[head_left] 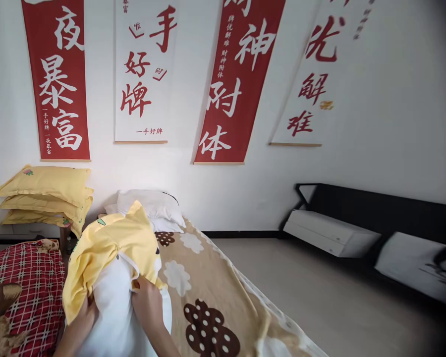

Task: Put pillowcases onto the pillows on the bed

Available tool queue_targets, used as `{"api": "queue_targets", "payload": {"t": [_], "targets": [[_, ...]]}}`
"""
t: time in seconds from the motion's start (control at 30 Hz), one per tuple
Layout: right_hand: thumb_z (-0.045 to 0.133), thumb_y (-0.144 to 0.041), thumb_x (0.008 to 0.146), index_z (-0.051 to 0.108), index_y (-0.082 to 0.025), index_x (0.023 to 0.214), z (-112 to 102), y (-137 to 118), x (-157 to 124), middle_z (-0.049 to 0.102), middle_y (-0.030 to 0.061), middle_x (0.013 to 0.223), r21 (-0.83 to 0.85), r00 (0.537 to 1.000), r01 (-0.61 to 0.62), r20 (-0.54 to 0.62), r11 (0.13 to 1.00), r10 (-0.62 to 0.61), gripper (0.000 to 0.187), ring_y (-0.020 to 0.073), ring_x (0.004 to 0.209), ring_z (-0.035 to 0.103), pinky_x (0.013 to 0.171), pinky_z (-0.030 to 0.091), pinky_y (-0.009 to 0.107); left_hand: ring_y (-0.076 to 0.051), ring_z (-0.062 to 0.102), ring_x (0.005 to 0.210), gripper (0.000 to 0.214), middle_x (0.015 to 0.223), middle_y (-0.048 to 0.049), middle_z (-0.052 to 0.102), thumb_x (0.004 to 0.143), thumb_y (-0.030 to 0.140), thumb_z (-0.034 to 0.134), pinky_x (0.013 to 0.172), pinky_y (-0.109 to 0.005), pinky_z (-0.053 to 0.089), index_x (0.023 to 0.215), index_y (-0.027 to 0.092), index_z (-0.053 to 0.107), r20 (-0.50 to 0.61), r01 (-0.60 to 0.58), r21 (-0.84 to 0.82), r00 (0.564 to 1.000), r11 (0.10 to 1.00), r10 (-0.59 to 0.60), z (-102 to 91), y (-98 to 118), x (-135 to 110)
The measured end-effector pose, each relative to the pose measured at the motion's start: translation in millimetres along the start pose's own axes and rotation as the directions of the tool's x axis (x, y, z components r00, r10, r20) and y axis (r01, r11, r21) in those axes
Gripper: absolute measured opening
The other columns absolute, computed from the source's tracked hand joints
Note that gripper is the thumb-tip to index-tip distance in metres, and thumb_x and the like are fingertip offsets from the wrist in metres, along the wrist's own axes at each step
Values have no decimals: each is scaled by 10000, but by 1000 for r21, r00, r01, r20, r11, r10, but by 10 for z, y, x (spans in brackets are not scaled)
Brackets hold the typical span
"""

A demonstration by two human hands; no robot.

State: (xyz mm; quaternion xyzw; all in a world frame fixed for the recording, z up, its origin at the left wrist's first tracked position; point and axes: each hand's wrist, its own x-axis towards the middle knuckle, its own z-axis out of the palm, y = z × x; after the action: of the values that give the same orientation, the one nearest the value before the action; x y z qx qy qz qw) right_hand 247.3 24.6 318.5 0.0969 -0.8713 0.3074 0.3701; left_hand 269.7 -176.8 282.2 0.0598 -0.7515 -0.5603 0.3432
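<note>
A yellow pillowcase (122,233) with small printed motifs covers the far part of a white pillow (113,307) in front of me. The near part of the pillow is bare, and the case's opening bunches around it. My left hand (82,317) grips the case's edge at the pillow's left side. On the right side, my right hand (147,300) is closed on the case's edge, its knuckles against the white pillow. Some fingertips of both hands are hidden by cloth and pillow.
Yellow pillows (44,186) are stacked at the left. White pillows (152,206) lie at the head of the bed with a brown patterned blanket (223,277). A red checked blanket (33,277) lies left. Along the right wall stands a black frame with white boxes (330,233).
</note>
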Motion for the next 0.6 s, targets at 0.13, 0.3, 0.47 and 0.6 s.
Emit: {"api": "queue_targets", "payload": {"t": [0.13,0.3,0.47,0.6], "targets": [[503,-150,677,285,-244,584,61,138,95,401,-66,487,110,999,-20,32,994,16,255,107,453,370,465,256,213,-293,670,942,385,918,-61,711,620,452,755,867,-455,554,905,229,623,0,261,-468,956,844,-295,-209,105,167],[489,-185,698,291,-240,583,2,142,33,401,-63,496,90,997,30,70,996,-36,235,102,457,367,469,253,212,-175,631,806,434,882,-4,637,651,354,775,743,-321,542,1002,232,550,-473,-56,-407,867,912,-157,-238,103,228],[483,-165,707,306,-243,567,86,133,36,412,-54,479,17,999,-26,30,1000,26,239,108,436,357,460,229,227,-163,557,671,241,676,14,535,725,183,721,668,-320,493,742,227,485,-395,-474,335,713,814,579,-91,90,117],[508,-201,713,287,-244,574,96,161,49,399,-63,472,30,999,-22,32,999,21,265,107,432,374,459,254,213,-216,586,810,182,801,-66,625,746,131,740,790,-379,476,826,217,601,-247,-528,716,421,457,873,-133,266,238]]}}
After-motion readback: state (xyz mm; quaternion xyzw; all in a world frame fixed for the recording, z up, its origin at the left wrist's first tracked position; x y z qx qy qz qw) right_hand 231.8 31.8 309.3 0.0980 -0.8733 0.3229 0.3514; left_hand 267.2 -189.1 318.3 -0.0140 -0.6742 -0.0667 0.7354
